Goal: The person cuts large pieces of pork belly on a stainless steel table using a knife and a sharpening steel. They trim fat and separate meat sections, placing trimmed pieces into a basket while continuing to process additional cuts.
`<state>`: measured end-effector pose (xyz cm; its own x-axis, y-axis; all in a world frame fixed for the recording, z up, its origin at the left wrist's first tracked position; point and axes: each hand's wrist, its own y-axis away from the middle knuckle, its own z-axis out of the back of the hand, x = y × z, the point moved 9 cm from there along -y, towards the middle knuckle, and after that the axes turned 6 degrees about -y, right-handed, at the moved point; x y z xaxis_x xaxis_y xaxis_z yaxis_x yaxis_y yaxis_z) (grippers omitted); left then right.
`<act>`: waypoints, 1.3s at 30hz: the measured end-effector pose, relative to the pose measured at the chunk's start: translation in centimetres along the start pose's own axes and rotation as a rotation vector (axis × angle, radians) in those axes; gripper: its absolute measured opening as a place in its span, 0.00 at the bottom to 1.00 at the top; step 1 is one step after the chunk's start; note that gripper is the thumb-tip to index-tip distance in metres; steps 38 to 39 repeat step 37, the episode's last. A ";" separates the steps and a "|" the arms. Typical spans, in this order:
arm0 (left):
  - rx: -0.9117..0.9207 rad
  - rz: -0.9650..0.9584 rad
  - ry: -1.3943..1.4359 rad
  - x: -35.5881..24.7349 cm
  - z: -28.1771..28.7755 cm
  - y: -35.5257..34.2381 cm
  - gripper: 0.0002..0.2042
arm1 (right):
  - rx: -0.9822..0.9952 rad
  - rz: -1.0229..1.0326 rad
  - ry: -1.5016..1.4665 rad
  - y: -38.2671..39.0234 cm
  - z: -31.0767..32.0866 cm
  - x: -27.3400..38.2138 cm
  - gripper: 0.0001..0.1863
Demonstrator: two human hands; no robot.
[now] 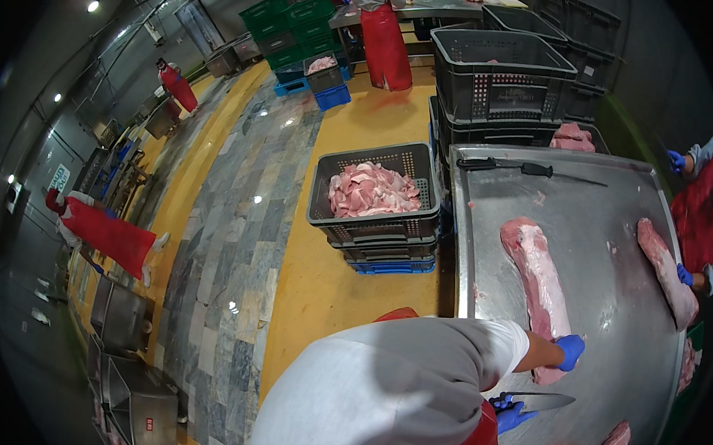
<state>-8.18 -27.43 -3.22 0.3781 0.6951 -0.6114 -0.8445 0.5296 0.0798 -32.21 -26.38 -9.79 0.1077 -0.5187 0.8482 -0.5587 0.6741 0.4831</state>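
A long pork loin [536, 273], pink with a pale fat side, lies lengthwise on the steel table [613, 354]. My left hand [570, 352], in a blue glove, is closed at the loin's near end. Just nearer to me, my right hand [515, 416], also blue-gloved, holds a black-handled knife [542, 400]. Its broad blade points right, apart from the meat. My white left sleeve and shoulder fill the lower middle. More meat pieces [616, 438] show at the lower edge.
Across the table, a co-worker's gloved hand [685, 275] touches another meat strip [665, 271]. Black-handled tools [543, 169] lie at the table's far end. On the left stands a crate [373, 228] of meat trimmings; stacked grey crates [502, 82] rise behind. Several other people work farther off.
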 end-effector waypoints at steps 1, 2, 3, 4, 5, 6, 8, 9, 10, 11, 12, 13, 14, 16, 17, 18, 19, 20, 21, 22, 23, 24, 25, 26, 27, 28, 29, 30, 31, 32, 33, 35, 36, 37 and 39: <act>-0.032 0.030 0.038 0.8 -0.5 -0.1 0.09 | 0.023 -0.009 0.006 0.1 -0.1 -0.4 0.38; -0.031 0.010 0.049 1.6 -1.4 -0.9 0.09 | 0.036 -0.017 0.005 0.4 -0.2 -0.8 0.37; -0.004 -0.022 0.070 1.5 -3.0 -0.6 0.09 | 0.040 -0.027 -0.040 1.9 -1.5 -0.3 0.35; -0.019 -0.048 0.059 2.8 -3.6 -0.9 0.09 | 0.036 -0.036 -0.090 3.2 -2.5 0.1 0.33; -0.017 -0.100 0.058 2.6 -3.9 -0.5 0.10 | 0.048 -0.027 -0.097 2.6 -2.7 0.6 0.33; -0.006 -0.161 0.056 1.7 -4.2 -0.3 0.10 | 0.078 -0.013 -0.106 2.0 -3.4 1.3 0.33; -0.007 -0.213 0.052 3.6 -3.5 -0.9 0.12 | 0.172 -0.007 -0.085 1.2 -5.3 1.7 0.33; 0.005 -0.242 0.058 3.2 -2.9 -2.1 0.12 | 0.180 0.027 -0.098 0.7 -5.4 2.2 0.33; 0.032 -0.256 0.071 2.9 -2.2 -3.0 0.13 | 0.186 0.046 -0.100 0.5 -5.9 2.2 0.34; 0.072 -0.262 0.070 2.9 -2.3 -3.8 0.14 | 0.299 0.223 -0.263 -0.6 -6.3 1.9 0.33; 0.202 -0.237 0.092 -0.4 0.3 -2.9 0.17 | 0.178 0.180 -0.207 -0.8 -5.4 2.0 0.33; 0.258 -0.147 0.099 0.5 1.1 -2.9 0.17 | 0.143 0.115 -0.155 -0.3 -6.5 2.6 0.33; 0.323 -0.063 0.102 1.1 1.4 -2.9 0.17 | 0.180 0.107 -0.239 0.3 -7.0 3.2 0.35; 0.424 0.023 0.082 1.3 1.3 -3.1 0.15 | 0.210 0.064 -0.345 -0.4 -7.5 2.8 0.39; 0.456 0.032 0.060 1.2 0.8 -3.3 0.13 | 0.164 0.065 -0.359 -0.9 -7.2 2.5 0.40; 0.482 0.042 0.042 0.5 0.8 -3.4 0.11 | 0.121 0.067 -0.371 -1.3 -7.2 2.6 0.40; 0.495 0.021 0.003 -0.4 0.8 -3.3 0.11 | 0.082 0.068 -0.381 -1.9 -7.0 2.8 0.40; 0.505 0.001 -0.034 -1.2 0.8 -3.1 0.12 | 0.093 0.102 -0.363 -2.7 -6.9 2.8 0.40; 0.511 -0.015 -0.067 -1.8 0.9 -2.8 0.13 | 0.091 0.053 -0.382 -3.1 -7.1 2.9 0.39; 0.470 -0.072 -0.140 -2.3 1.0 -2.9 0.13 | 0.092 0.003 -0.399 -3.5 -7.5 3.1 0.39; 0.427 -0.128 -0.212 -2.8 1.0 -3.0 0.14 | 0.094 -0.047 -0.415 -3.7 -8.0 3.1 0.38; 0.377 -0.177 -0.279 -3.1 1.2 -3.1 0.14 | 0.095 -0.041 -0.424 -4.0 -8.5 3.0 0.39; 0.324 -0.189 -0.284 -3.2 1.1 -3.1 0.14 | 0.110 -0.016 -0.413 -4.0 -9.0 2.9 0.40; 0.269 -0.198 -0.290 -3.3 0.7 -2.6 0.14 | 0.128 0.007 -0.402 -3.6 -9.4 2.8 0.41; 0.204 -0.200 -0.291 -3.4 0.7 -2.2 0.14 | 0.156 0.031 -0.382 -2.9 -10.1 2.7 0.43; 0.160 -0.178 -0.306 -3.6 0.6 -1.6 0.12 | 0.206 0.089 -0.411 -0.8 -10.9 3.1 0.42; 0.190 -0.221 -0.322 -4.2 -0.5 -0.6 0.11 | 0.183 -0.014 -0.251 1.2 -11.0 3.3 0.38; 0.209 -0.261 -0.340 -5.0 -1.1 0.3 0.11 | 0.204 0.029 -0.172 3.0 -11.2 3.5 0.36; 0.219 -0.285 -0.358 -5.5 -1.3 1.1 0.11 | 0.238 0.069 -0.086 4.1 -11.6 3.8 0.33; 0.280 -0.286 -0.367 -5.9 -1.8 1.7 0.09 | 0.242 0.240 -0.056 3.8 -11.3 4.1 0.32; 0.208 -0.322 -0.314 -6.2 -1.7 2.0 0.08 | 0.249 0.417 -0.034 2.9 -10.8 3.1 0.31; 0.135 -0.362 -0.282 -6.1 -2.7 1.7 0.07 | 0.299 0.509 -0.084 0.0 -9.5 0.1 0.31; 0.163 -0.335 -0.316 -6.5 -2.7 1.4 0.07 | 0.326 0.428 -0.157 -3.1 -9.1 -1.5 0.33; 0.196 -0.300 -0.341 -6.5 -2.9 1.3 0.07 | 0.355 0.422 -0.135 -3.4 -9.5 -1.5 0.33; 0.196 -0.300 -0.341 -6.5 -2.9 1.3 0.07 | 0.355 0.422 -0.135 -3.4 -9.5 -1.5 0.33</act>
